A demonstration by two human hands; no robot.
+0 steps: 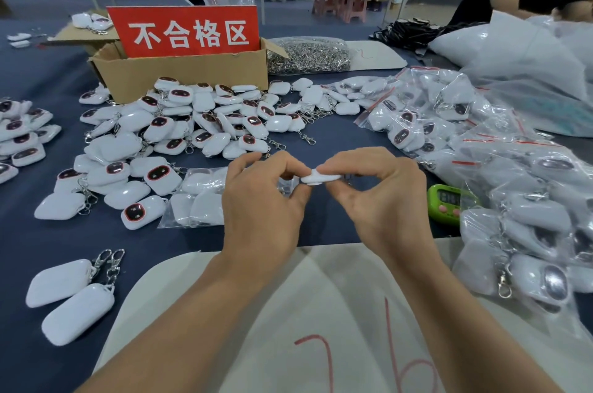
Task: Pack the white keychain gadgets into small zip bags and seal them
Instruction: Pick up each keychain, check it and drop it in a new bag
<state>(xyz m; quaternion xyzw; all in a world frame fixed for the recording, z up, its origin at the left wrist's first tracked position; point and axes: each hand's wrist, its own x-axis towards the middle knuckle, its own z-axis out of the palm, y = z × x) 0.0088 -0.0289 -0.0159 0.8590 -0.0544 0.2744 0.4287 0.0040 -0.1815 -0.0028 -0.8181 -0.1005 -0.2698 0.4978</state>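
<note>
While both hands meet above the middle of the blue table (pixel 337 139), they share one white gadget (pixel 321 177), held flat and clear of the cloth. The right hand (pixel 382 197) pinches it with curled fingers over the top and the thumb beneath. The left hand (pixel 263 200) has its thumb and forefinger bent in on the gadget's left end, with the other fingers loosely curled. Something clear glints just under the left fingertips, but whether it is a bag cannot be told. Behind the left hand lies a zip bag (pixel 195 197) with several gadgets inside. Beyond it spreads a heap of loose gadgets (pixel 205 116) with metal clips, reaching up to a cardboard box (pixel 179 75) that carries a red sign (pixel 187 31). A clear sack of metal clips (pixel 308 54) sits to the right of the box. Filled bags (pixel 481 142) are piled along the right side, with a green timer (pixel 449 201) at their edge, near the right hand. Two gadgets (pixel 69 296) lie face down at the near left, beside a white sheet (pixel 321 312) with red marks under the forearms.
</note>
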